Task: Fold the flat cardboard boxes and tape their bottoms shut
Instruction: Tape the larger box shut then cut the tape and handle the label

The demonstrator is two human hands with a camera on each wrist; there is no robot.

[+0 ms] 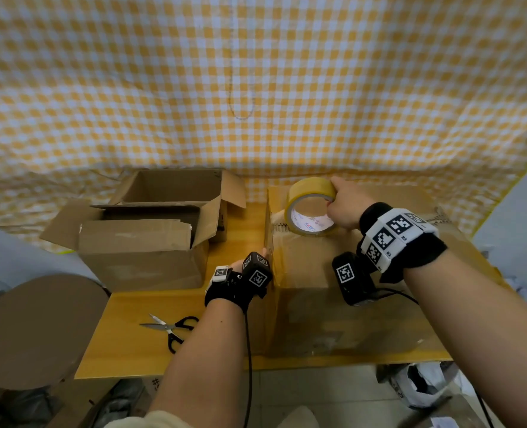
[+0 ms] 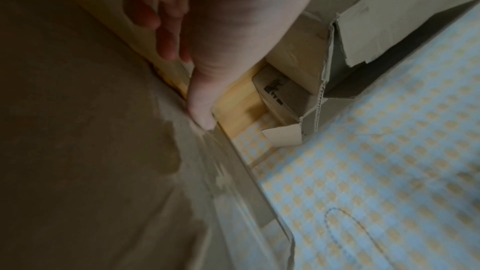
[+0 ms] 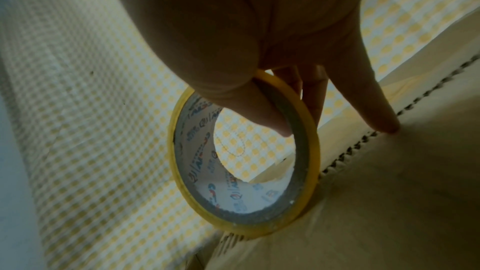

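Note:
A large cardboard box (image 1: 348, 304) stands on the right of the wooden table (image 1: 132, 350), closed flaps facing up, with a clear strip of tape (image 2: 228, 171) running along its left part. My right hand (image 1: 345, 208) grips a yellow tape roll (image 1: 310, 208) upright on the box's far top. Its thumb (image 3: 272, 114) is inside the core of the tape roll (image 3: 182, 171), and its little finger (image 3: 381, 118) touches the flap seam. My left hand (image 1: 263, 257) is at the box's left top edge. Its thumb (image 2: 202, 114) presses the taped edge, and its fingers lie against the side.
Two open cardboard boxes (image 1: 145, 251) (image 1: 175, 186) stand on the left of the table. Black-handled scissors (image 1: 172, 330) lie near the front edge. A round brown stool top (image 1: 36, 332) is at the lower left. A yellow checked cloth (image 1: 256, 88) hangs behind. Plastic bags (image 1: 420, 384) lie on the floor.

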